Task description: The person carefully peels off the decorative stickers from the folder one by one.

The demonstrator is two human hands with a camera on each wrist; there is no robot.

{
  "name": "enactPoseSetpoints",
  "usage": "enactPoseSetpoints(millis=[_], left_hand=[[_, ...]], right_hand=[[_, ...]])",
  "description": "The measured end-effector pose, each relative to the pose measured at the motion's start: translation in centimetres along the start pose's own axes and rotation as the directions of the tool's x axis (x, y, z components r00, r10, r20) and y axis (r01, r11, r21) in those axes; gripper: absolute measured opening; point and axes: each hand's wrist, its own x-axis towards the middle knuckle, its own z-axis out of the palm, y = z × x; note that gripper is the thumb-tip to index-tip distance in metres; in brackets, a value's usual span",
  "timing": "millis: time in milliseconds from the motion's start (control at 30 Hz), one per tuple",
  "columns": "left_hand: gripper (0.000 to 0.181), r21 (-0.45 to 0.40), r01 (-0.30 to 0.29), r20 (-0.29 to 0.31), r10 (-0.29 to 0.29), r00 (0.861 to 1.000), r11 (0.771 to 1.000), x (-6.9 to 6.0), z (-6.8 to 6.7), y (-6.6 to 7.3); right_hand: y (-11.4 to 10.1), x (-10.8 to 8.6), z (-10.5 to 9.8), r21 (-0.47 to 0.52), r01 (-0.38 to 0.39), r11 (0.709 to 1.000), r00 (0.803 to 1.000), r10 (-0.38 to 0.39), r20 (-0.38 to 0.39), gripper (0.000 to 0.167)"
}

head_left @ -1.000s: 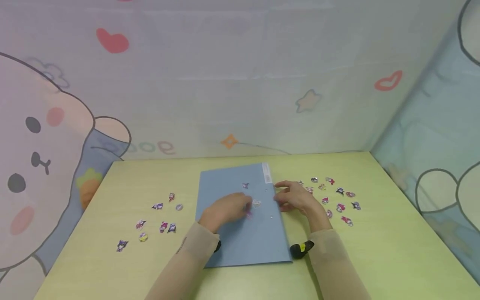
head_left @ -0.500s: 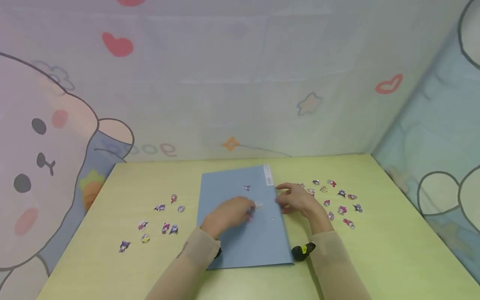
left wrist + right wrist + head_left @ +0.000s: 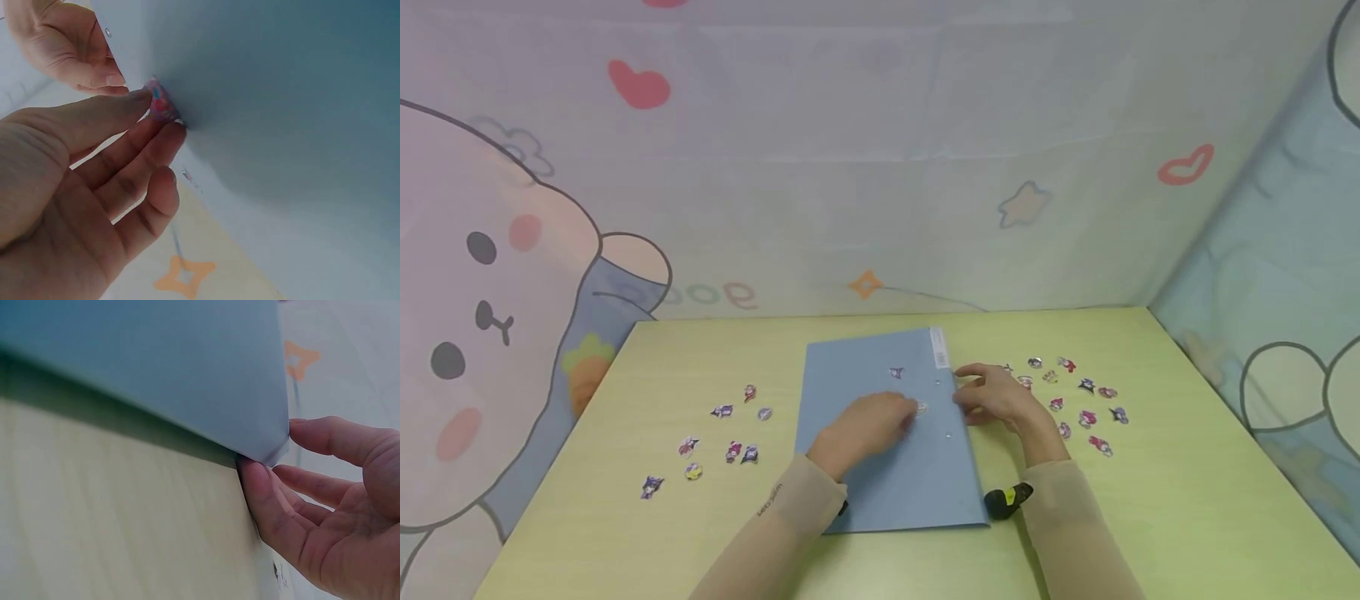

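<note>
A light blue folder [image 3: 910,483] lies in the middle of the table, a white label near its top right corner. Over it, my left hand [image 3: 867,427] pinches a small pink and red sticker [image 3: 162,103] between thumb and fingertips. The head view hides that sticker behind the fingers. Two other stickers show on the cover: a purple one [image 3: 897,372] and a pale one [image 3: 922,407] beside the left fingertips. My right hand [image 3: 996,396] holds the folder's right edge, with thumb and fingertips about the spine [image 3: 212,434].
Several small cartoon stickers [image 3: 749,454] are scattered on the table left of the folder. More stickers [image 3: 1087,418] lie on the right, beyond the right hand. A printed cloth [image 3: 820,208] hangs behind the table.
The pink sticker, glimpsed under the left fingers earlier, is now hidden in the head view. The left hand has shifted slightly over the cover. The right hand stays at the folder's edge.
</note>
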Motion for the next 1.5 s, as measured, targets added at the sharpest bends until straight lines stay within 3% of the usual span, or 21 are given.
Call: enactPoseSetpoints(millis=[267,433,667,800,1000,1200,1333,1500], left_hand=[[0.015,0.005,0.045,0.016,-0.045,0.999,0.999,-0.1,0.8,0.1],[0.014,0.03,0.025,0.003,-0.025,1.0,0.999,-0.3,0.4,0.4],[0.01,0.053,0.042,-0.03,-0.041,0.999,0.998,-1.0,-0.6,0.7],[0.005,0.074,0.051,-0.062,-0.046,0.997,0.996,-1.8,-1.6,0.0],[0.012,0.064,0.113,-0.075,-0.108,0.991,0.992,-4.1,-4.3,-3.1],[0.012,-0.04,0.201,-0.044,-0.202,0.978,0.979,-6.9,-7.4,-7.3],[0.005,-0.102,0.266,-0.004,-0.268,0.963,0.959,-8.8,-8.3,-11.1],[0.006,-0.152,0.37,0.052,-0.366,0.929,0.917,-11.5,-8.3,-15.6]], right_hand=[[0.5,0.1,0.4,0.008,0.002,1.0,1.0,-0.002,-0.001,0.057],[0.4,0.0,0.3,0.005,0.0,1.0,1.0,0.0,0.0,0.058],[-0.2,-0.1,0.1,0.0,-0.004,1.0,1.0,0.004,0.005,0.058],[-0.4,0.0,0.2,0.005,-0.006,1.0,1.0,0.006,0.005,0.059],[-0.3,0.3,0.5,0.034,-0.003,0.999,1.0,0.002,0.02,0.059],[-0.3,0.2,0.2,0.03,-0.004,1.0,1.0,0.004,0.017,0.058],[-0.2,0.2,-0.1,0.025,-0.005,1.0,1.0,0.004,0.017,0.058],[-0.1,0.0,-0.1,0.02,-0.016,1.0,1.0,0.016,0.016,0.059]])
